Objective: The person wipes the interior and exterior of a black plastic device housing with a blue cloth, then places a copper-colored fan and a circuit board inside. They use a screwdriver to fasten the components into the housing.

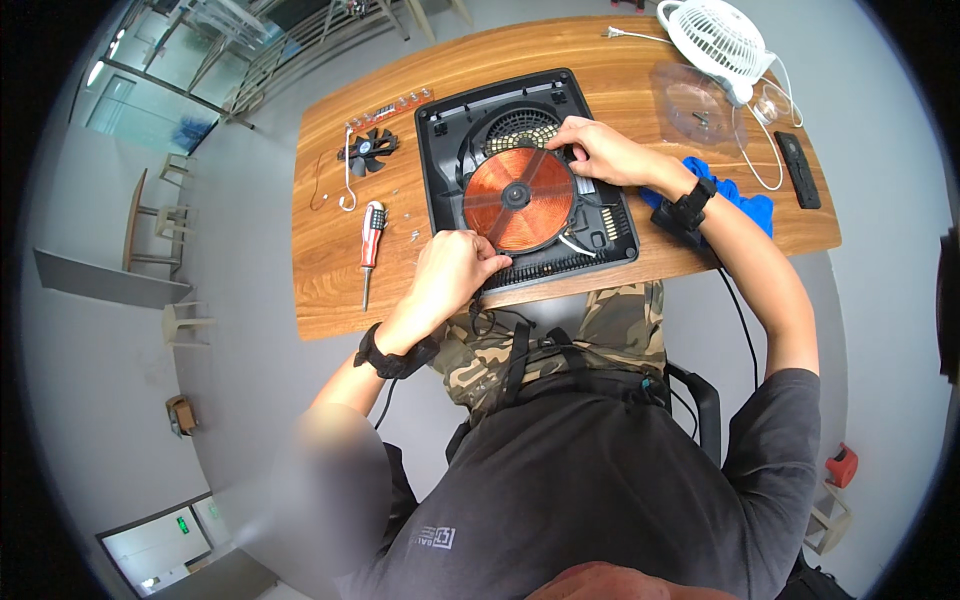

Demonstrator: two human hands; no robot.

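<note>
A round copper induction coil [490, 205] with dark crossing bars lies in the black induction cooker housing [434, 165] in front of me. My left hand [455, 268] is closed at the coil's near-left edge, thumb and fingers pinched there. At the far-right edge my right hand [598, 152] pinches the rim between thumb and fingers. A round vent grille [520, 130] shows beyond the coil. From the coil's near-right side a short white lead [577, 247] sticks out. Fingertips are partly hidden in both grips.
Left of the housing lie a red-and-white screwdriver [371, 240], a black fan [370, 150], a white wire [348, 185] and small screws. To the right are a blue cloth [752, 208], a clear tray [680, 105], a white desk fan [715, 42] and a black strip [797, 170].
</note>
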